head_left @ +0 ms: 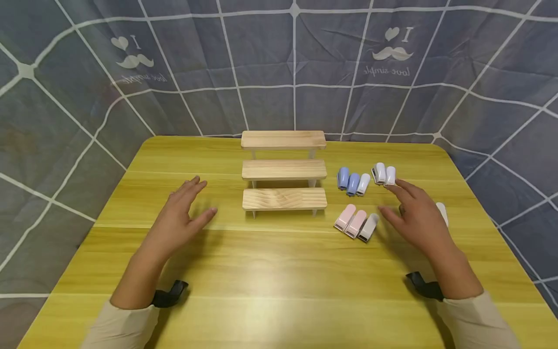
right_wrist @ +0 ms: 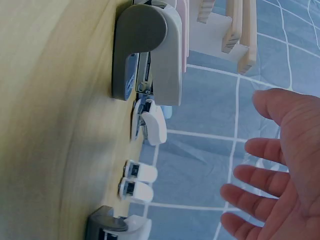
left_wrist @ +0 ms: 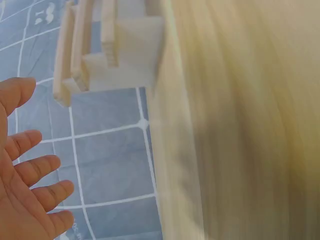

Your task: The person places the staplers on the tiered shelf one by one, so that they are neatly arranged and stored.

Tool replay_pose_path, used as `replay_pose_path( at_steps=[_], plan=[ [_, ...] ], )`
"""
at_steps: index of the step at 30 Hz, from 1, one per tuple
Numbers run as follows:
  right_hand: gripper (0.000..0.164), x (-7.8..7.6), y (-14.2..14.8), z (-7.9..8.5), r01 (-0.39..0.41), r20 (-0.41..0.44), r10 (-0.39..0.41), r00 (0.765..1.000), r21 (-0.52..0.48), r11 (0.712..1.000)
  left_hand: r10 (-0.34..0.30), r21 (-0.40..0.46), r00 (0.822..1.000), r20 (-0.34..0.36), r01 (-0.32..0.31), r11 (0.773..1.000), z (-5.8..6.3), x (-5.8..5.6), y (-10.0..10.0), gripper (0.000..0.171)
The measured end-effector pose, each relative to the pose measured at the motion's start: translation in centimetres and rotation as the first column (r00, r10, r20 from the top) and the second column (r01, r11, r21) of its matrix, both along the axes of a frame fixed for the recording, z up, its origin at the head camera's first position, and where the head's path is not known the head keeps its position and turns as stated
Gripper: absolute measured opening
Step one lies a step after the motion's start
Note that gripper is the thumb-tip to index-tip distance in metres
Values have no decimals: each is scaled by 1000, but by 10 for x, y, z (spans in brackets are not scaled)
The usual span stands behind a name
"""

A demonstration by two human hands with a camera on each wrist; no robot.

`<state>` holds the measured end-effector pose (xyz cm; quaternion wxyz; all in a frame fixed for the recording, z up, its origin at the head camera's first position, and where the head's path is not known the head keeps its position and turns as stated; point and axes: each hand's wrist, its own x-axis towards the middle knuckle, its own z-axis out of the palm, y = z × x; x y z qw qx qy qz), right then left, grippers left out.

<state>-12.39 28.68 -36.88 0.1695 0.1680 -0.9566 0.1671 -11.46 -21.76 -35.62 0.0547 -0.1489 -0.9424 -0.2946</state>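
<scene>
My left hand [head_left: 176, 220] hovers over the table left of a three-tier wooden stand [head_left: 284, 198], fingers spread and holding nothing. On the other side, my right hand [head_left: 419, 219] is held above the table with its fingers extended. Its fingertips come close to a pair of white staplers [head_left: 390, 175]. Nearer the stand sit two blue staplers [head_left: 353, 184] and a white stapler [head_left: 363, 184]. In front of them lie two pink staplers [head_left: 356, 224] and a grey stapler [head_left: 368, 228]. Another white stapler [head_left: 442, 213] is partly hidden behind the right hand.
The yellow wood-grain table [head_left: 244, 291] reaches back to a grey-blue curtain [head_left: 266, 53] with white lines, which also hangs along both sides. A black strap [head_left: 170, 294] is on the left wrist, and a similar strap [head_left: 425, 287] is on the right.
</scene>
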Motion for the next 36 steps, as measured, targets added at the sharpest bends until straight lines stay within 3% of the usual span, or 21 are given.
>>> replay_pose_path(
  at_steps=[3, 7, 12, 17, 30, 36],
  plan=[
    [49, -2, 3, -2, -25, 1, 26, 1000, -83, 996, 2, 72, 998, 58, -6, 997, -1, -2, 7, 71],
    [39, -2, 4, -3, -7, 46, 15, 999, -176, 984, -56, 198, 991, 121, 31, 980, -4, -11, 15, 66],
    [31, -2, 6, -6, 45, 111, -20, 994, -219, 975, -94, 397, 971, 221, -1, 918, -8, -25, 26, 58],
    [34, 2, 9, -9, 46, 164, -4, 986, -255, 966, -84, 486, 950, 302, -78, 870, -13, -30, 36, 54],
    [43, 9, 10, -13, 45, 254, 38, 966, -314, 948, -87, 481, 923, 376, -114, 869, -26, -34, 55, 54],
    [49, 10, 8, -14, 44, 293, 59, 954, -335, 941, -74, 457, 915, 397, -127, 881, -32, -34, 61, 53]
  ],
)
